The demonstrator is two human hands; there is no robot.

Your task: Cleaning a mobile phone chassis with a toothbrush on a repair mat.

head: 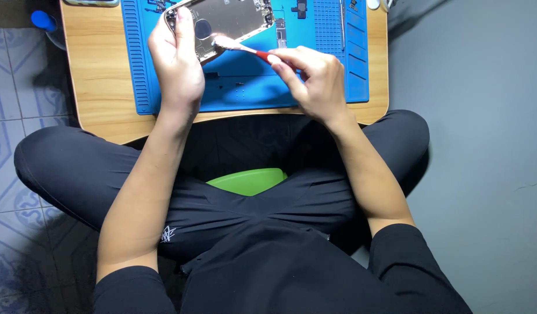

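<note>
While left hand grips phone shell — right hand brushes inside.

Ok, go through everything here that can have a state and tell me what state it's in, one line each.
Phone housing: opened, insides showing, tilted up off the mat.
Brush: bristle end against the housing.
Left hand: gripping the housing's left end.
Right hand: fingers pinched on the brush's red handle.
Blue mat: lying flat on the wooden table.

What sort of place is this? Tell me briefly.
Probably a home phone-repair spot on the floor: a blue repair mat on a low wooden table, an opened phone shell, patterned floor tiles.
</note>
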